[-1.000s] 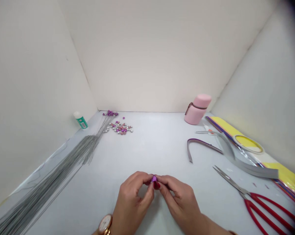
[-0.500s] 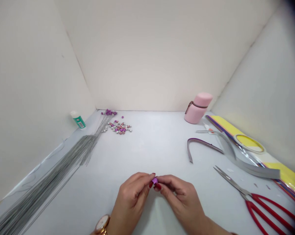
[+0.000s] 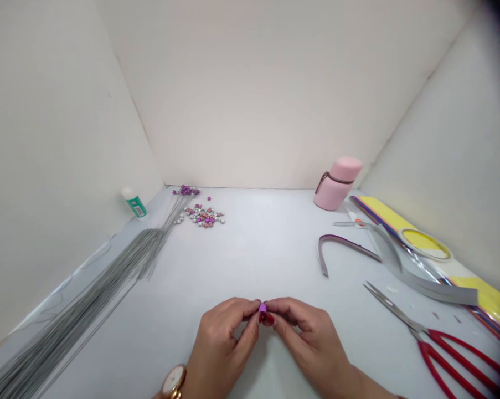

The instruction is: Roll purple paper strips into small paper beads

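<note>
A small purple folded paper star (image 3: 263, 307) is pinched between the fingertips of both hands, low in the middle of the head view. My left hand (image 3: 228, 335) closes on its left side with thumb and forefinger. From the other side my right hand (image 3: 305, 335) grips it the same way. Parts of the star are covered by the fingertips. Further off lies a pile of small purple, silver and copper stars (image 3: 205, 216). To its left, a bundle of grey wires (image 3: 120, 271) runs diagonally, with purple stars (image 3: 186, 190) at its far tips.
Red-handled scissors (image 3: 416, 327) lie at right, below a curled purple paper strip (image 3: 345, 240) and silver strips (image 3: 432, 288). Yellow-topped coloured sheets (image 3: 378, 211) and a tape roll (image 3: 424, 245) line the right wall. A pink flask (image 3: 336, 185) and a glue stick (image 3: 134, 203) stand further back.
The purple star has turned slightly between the fingertips. The left thumb has shifted up and right against it. Both hands stay in nearly the same place; the view has shifted a little.
</note>
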Demonstrator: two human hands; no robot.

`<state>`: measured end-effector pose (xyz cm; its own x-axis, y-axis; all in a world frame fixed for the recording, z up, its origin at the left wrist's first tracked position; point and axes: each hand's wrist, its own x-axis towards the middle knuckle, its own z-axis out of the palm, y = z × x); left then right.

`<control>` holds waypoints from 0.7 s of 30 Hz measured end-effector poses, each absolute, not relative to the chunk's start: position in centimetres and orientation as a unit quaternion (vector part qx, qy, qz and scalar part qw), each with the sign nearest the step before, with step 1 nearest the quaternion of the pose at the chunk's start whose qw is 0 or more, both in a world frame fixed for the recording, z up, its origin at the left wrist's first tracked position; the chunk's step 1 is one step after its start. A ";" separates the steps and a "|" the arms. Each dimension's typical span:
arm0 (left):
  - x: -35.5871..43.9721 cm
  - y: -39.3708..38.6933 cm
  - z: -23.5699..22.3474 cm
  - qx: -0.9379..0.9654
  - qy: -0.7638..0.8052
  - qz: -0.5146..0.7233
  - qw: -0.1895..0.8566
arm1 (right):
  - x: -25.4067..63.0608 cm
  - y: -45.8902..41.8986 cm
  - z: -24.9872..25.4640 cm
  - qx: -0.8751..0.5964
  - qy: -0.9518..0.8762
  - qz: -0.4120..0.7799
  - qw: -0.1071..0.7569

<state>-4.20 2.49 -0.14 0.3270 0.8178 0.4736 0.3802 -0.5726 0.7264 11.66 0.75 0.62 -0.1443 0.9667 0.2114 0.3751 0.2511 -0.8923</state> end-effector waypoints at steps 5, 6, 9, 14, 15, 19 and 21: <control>-3.7 2.4 -0.2 0.752 0.406 0.444 0.269 | 11.6 0.9 0.5 -0.500 -0.669 0.359 0.417; -3.6 2.4 -0.3 0.748 0.410 0.444 0.275 | 11.5 0.9 0.4 -0.500 -0.672 0.353 0.417; -3.4 2.4 -0.2 0.737 0.415 0.453 0.281 | 11.4 0.6 0.2 -0.495 -0.689 0.316 0.425; -3.6 2.6 0.2 0.712 0.418 0.453 0.335 | 11.3 0.4 0.2 -0.491 -0.673 0.338 0.438; -3.8 2.6 0.3 0.704 0.418 0.448 0.358 | 11.3 0.5 0.2 -0.491 -0.659 0.362 0.441; -4.1 2.8 0.5 0.706 0.403 0.422 0.401 | 11.5 0.7 0.3 -0.493 -0.619 0.409 0.453; -4.2 2.8 0.3 0.717 0.393 0.422 0.391 | 11.5 0.8 0.3 -0.501 -0.626 0.399 0.446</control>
